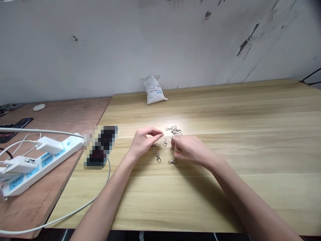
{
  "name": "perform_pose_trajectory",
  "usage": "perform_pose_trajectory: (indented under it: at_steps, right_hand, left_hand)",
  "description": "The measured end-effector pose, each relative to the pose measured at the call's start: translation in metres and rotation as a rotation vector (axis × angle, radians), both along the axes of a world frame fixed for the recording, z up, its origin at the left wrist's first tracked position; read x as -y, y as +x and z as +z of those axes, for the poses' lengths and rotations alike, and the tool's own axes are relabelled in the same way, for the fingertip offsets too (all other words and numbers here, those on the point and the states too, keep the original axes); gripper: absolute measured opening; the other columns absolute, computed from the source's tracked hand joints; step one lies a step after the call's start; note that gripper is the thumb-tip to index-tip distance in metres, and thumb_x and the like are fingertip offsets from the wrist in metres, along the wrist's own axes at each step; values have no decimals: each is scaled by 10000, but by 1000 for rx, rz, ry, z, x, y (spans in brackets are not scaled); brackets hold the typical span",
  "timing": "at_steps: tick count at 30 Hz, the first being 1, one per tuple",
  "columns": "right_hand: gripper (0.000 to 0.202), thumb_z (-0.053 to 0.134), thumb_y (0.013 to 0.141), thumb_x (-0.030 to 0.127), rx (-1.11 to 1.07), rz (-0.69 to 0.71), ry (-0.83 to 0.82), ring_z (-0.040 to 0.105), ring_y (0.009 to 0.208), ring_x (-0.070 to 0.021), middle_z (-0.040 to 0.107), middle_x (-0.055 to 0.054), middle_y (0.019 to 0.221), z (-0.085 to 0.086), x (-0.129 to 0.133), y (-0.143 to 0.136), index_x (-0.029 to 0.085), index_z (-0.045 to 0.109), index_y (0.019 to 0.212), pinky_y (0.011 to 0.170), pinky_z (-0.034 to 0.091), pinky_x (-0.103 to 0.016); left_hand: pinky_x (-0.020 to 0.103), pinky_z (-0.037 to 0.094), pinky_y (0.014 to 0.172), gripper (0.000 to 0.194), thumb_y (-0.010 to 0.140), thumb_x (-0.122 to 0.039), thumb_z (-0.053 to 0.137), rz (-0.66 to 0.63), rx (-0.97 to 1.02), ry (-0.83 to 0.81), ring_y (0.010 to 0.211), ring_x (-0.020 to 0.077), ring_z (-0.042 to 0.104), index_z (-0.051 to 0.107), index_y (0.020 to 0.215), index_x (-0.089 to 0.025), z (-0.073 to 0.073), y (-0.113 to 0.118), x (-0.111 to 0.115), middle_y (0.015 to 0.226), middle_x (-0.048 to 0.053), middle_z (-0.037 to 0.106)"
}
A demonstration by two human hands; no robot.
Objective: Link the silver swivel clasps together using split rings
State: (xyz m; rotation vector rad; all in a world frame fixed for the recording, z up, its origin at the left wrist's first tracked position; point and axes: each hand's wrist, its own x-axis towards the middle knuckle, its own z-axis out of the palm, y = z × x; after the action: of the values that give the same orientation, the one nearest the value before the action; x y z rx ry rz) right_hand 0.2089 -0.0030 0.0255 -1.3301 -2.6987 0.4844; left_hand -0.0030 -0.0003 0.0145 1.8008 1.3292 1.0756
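Observation:
My left hand [146,140] is pinched, thumb against forefinger, on a tiny shiny piece too small to name. Under its palm side lie silver lobster clasps [155,145], partly covered by the fingers. Another clasp with a ring [157,157] rests just below that hand. My right hand [189,149] has its fingers curled closed; a bit of metal shows at the fingertips, but the grip itself is hidden. Between the hands lies a single small clasp [165,142]. A heap of clasps [176,130] sits beyond my right fingertips, and one more clasp [173,162] lies below them.
A white plastic packet [154,90] leans near the wall at the back of the wooden table [250,134]. At left are a blurred-out phone [101,147] with a cable, a power strip [47,160] with chargers, and another phone [22,123] on a lower brown surface.

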Motion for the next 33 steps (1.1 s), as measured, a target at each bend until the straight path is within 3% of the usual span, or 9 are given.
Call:
perform_pose_trajectory:
  at_steps: [6, 11, 18, 23, 29, 33]
  right_hand:
    - [227, 457, 930, 266, 23, -88, 163, 546, 657, -133, 659, -48, 881, -6, 0, -14, 183, 629, 1054, 530, 215, -263]
    - [261, 445, 967, 267, 32, -54, 194, 537, 665, -118, 640, -37, 898, -16, -4, -16, 224, 700, 998, 526, 204, -265]
    - [268, 465, 973, 257, 33, -18, 197, 532, 686, -115, 633, -31, 846, -14, -7, -18, 224, 729, 944, 546, 214, -262]
    - [225, 490, 924, 204, -30, 0, 164, 563, 708, -121, 665, -28, 852, -18, -9, -20, 194, 705, 857, 567, 245, -264]
    - [92, 561, 785, 160, -83, -62, 34, 551, 654, -110, 677, -5, 859, -14, -8, -20, 189, 646, 806, 562, 269, -250]
    - [54, 559, 757, 163, -53, -25, 46, 521, 605, -108, 662, -7, 824, -12, -4, -18, 184, 605, 776, 539, 246, -261]
  left_hand:
    - [301, 535, 729, 142, 831, -314, 661, 2, -148, -26, 777, 174, 674, 741, 830, -197, 0, -5, -2, 846, 41, 752]
    - [285, 527, 671, 142, 824, -306, 649, -59, -195, -82, 734, 173, 653, 728, 797, -190, -5, -3, -1, 805, 47, 733]
    - [278, 514, 685, 116, 825, -269, 649, -114, -163, -141, 755, 174, 658, 730, 800, -189, -6, 2, 1, 815, 43, 732]
    - [286, 531, 700, 132, 820, -285, 657, -150, -60, -232, 763, 185, 680, 732, 821, -175, -4, 4, 2, 825, 54, 740]
    - [267, 502, 656, 147, 832, -287, 642, -138, -139, -177, 725, 171, 647, 724, 804, -168, -2, 0, 1, 788, 52, 723]
    - [269, 489, 683, 144, 850, -274, 630, -155, -196, -143, 753, 170, 638, 730, 830, -172, -4, 0, 1, 809, 49, 723]
